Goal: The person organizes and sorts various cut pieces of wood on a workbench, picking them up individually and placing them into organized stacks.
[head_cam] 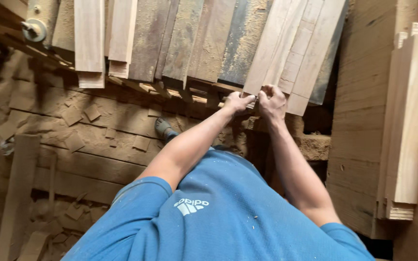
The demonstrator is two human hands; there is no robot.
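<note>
Your two hands sit side by side at the near ends of the slats [293, 53] that lie on the desk [204, 46], the left hand [238, 102] just left of the right hand [272, 101], both touching the slat ends. More boards [97, 38] lie in a row to the left of those slats, their ends overhanging the desk's near edge. A stack of planks [407, 121] stands upright well to your right. Below the desk, on the floor [97, 145], offcuts [81, 116] lie scattered to your left, and your shoe [163, 128] rests among them, beneath your left forearm.
</note>
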